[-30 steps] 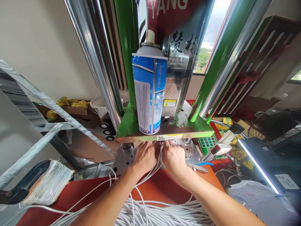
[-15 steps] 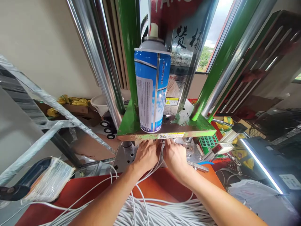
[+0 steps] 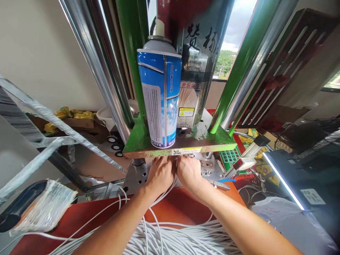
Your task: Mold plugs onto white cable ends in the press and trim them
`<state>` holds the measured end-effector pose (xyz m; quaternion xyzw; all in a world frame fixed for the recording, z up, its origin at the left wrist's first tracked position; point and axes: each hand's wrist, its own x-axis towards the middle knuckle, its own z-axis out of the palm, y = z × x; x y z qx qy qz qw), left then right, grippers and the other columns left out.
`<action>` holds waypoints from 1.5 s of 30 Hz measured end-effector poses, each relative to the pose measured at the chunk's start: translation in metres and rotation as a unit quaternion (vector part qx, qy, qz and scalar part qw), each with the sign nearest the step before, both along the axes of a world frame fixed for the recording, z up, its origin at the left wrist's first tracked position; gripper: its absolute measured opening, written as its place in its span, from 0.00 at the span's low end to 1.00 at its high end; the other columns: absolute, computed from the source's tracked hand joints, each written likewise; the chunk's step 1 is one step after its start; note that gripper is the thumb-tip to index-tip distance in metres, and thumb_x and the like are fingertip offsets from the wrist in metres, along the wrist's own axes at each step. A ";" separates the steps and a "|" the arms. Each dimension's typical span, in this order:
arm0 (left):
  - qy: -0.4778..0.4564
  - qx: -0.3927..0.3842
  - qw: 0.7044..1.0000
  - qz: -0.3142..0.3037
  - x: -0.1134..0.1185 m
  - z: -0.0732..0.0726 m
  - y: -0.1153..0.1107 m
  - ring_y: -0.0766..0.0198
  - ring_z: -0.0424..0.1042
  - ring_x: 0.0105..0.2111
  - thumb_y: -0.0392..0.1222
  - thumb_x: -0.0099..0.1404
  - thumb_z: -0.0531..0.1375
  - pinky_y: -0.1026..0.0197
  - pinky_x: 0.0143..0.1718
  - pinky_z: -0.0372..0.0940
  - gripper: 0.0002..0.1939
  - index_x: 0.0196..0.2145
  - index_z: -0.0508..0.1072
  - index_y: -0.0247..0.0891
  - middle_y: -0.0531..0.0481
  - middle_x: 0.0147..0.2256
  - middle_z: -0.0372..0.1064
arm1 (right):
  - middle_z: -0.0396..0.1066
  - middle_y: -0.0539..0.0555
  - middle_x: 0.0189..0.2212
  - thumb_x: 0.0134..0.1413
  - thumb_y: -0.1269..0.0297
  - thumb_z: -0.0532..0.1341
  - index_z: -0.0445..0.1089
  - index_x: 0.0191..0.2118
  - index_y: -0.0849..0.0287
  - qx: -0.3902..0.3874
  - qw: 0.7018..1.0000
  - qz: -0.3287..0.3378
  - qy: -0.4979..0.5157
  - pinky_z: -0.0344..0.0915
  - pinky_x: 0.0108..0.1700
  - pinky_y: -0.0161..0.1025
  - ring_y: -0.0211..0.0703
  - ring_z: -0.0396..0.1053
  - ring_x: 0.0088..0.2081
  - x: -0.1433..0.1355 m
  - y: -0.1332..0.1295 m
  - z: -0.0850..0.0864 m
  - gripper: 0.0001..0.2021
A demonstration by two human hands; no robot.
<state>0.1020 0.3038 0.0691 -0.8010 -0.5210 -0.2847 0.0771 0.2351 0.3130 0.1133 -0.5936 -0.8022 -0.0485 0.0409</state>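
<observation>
Just under the front edge of the green press plate (image 3: 207, 147), my left hand (image 3: 161, 171) and my right hand (image 3: 190, 171) are side by side with curled fingers. Thin white cables (image 3: 170, 189) run up between them. Both hands are closed at these cables, though the plate hides the fingertips and the cable ends. Beneath them lies a metal base plate (image 3: 135, 177) with holes. A blue and white spray can (image 3: 162, 99) stands upright on the green plate above my hands.
A large bundle of white cables (image 3: 170, 237) lies on the red-orange surface (image 3: 183, 205) below my forearms. Steel columns (image 3: 102, 71) and green posts (image 3: 228, 92) rise around the press. At left is a wrapped frame (image 3: 66, 127); at right, a green keypad (image 3: 230, 158) and a lit lamp (image 3: 283, 180).
The view has shifted, so the press and can appear farther left. My hands stay together under the plate's edge, and the cable between them shows less.
</observation>
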 end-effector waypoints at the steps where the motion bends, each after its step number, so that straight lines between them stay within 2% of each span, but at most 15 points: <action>1: -0.001 0.007 1.000 -0.001 0.001 0.000 -0.002 0.45 0.73 0.50 0.35 0.72 0.55 0.42 0.59 0.65 0.16 0.53 0.76 0.38 0.37 0.50 0.76 | 0.80 0.66 0.36 0.67 0.75 0.54 0.76 0.47 0.68 0.000 1.000 0.005 0.001 0.71 0.39 0.38 0.49 0.80 0.36 0.001 0.000 0.003 0.13; 4: 0.006 0.031 0.999 -0.006 0.004 0.003 -0.008 0.43 0.72 0.53 0.33 0.71 0.55 0.40 0.59 0.64 0.17 0.54 0.75 0.36 0.35 0.52 0.75 | 0.80 0.65 0.41 0.67 0.74 0.54 0.77 0.49 0.65 0.008 1.000 0.027 0.008 0.71 0.45 0.41 0.49 0.79 0.40 0.010 -0.003 0.013 0.14; 7: 0.026 0.037 0.999 -0.010 0.007 0.006 -0.015 0.42 0.72 0.55 0.33 0.70 0.56 0.39 0.59 0.64 0.17 0.54 0.76 0.34 0.34 0.52 0.76 | 0.75 0.66 0.55 0.68 0.70 0.54 0.73 0.59 0.62 0.046 0.996 0.074 0.020 0.64 0.59 0.49 0.55 0.72 0.55 0.027 -0.013 0.014 0.19; 11: 0.046 0.024 0.999 -0.005 0.011 0.006 -0.019 0.42 0.72 0.57 0.32 0.71 0.54 0.37 0.62 0.61 0.20 0.56 0.76 0.35 0.34 0.55 0.76 | 0.64 0.65 0.67 0.65 0.70 0.53 0.59 0.72 0.63 0.082 0.986 0.139 0.048 0.48 0.70 0.59 0.60 0.59 0.66 0.042 -0.025 -0.004 0.30; 14: 0.059 0.028 0.998 0.010 0.014 0.003 -0.020 0.41 0.69 0.61 0.31 0.72 0.51 0.34 0.66 0.55 0.24 0.63 0.71 0.31 0.32 0.60 0.73 | 0.61 0.63 0.70 0.64 0.71 0.53 0.55 0.74 0.64 0.084 0.984 0.141 0.067 0.39 0.72 0.62 0.59 0.56 0.68 0.041 -0.025 -0.019 0.33; 18: 0.071 0.026 0.997 0.015 0.016 0.000 -0.017 0.41 0.71 0.59 0.33 0.72 0.51 0.34 0.65 0.55 0.24 0.63 0.71 0.30 0.31 0.59 0.74 | 0.65 0.64 0.67 0.67 0.69 0.53 0.59 0.72 0.64 0.088 0.984 0.128 0.083 0.41 0.71 0.63 0.60 0.58 0.66 0.036 -0.021 -0.024 0.29; 24: 0.086 0.054 0.995 0.019 0.016 -0.011 -0.011 0.41 0.70 0.61 0.34 0.71 0.53 0.35 0.68 0.53 0.25 0.63 0.72 0.31 0.32 0.59 0.74 | 0.65 0.64 0.67 0.67 0.68 0.54 0.59 0.72 0.66 0.100 0.981 0.134 0.094 0.38 0.73 0.62 0.60 0.58 0.66 0.038 -0.020 -0.022 0.29; 30: 0.082 0.091 0.992 0.016 0.016 -0.020 -0.004 0.39 0.69 0.63 0.35 0.70 0.55 0.35 0.67 0.57 0.27 0.65 0.70 0.28 0.29 0.61 0.72 | 0.63 0.66 0.69 0.67 0.67 0.54 0.58 0.72 0.68 0.101 0.981 0.139 0.089 0.38 0.72 0.63 0.62 0.58 0.66 0.037 -0.018 -0.022 0.30; 37: 0.069 0.085 0.994 0.002 0.015 -0.014 -0.002 0.41 0.69 0.64 0.34 0.70 0.54 0.37 0.68 0.59 0.26 0.64 0.72 0.28 0.30 0.62 0.71 | 0.64 0.68 0.68 0.69 0.67 0.52 0.59 0.71 0.69 0.087 0.981 0.125 0.121 0.36 0.73 0.62 0.61 0.58 0.67 0.034 -0.013 -0.019 0.28; 42: 0.067 0.091 0.993 0.017 0.019 -0.007 0.000 0.44 0.72 0.62 0.31 0.70 0.52 0.38 0.65 0.64 0.25 0.62 0.74 0.30 0.31 0.59 0.74 | 0.69 0.69 0.63 0.69 0.69 0.51 0.65 0.66 0.69 0.083 0.980 0.116 0.138 0.48 0.70 0.57 0.57 0.64 0.64 0.032 -0.005 -0.015 0.24; 45: 0.065 0.088 0.994 0.017 0.020 0.008 0.003 0.47 0.74 0.60 0.30 0.69 0.52 0.39 0.65 0.66 0.25 0.61 0.75 0.32 0.34 0.59 0.75 | 0.69 0.69 0.63 0.71 0.69 0.50 0.66 0.66 0.68 0.078 0.979 0.115 0.146 0.53 0.70 0.55 0.53 0.64 0.66 0.036 -0.004 -0.005 0.23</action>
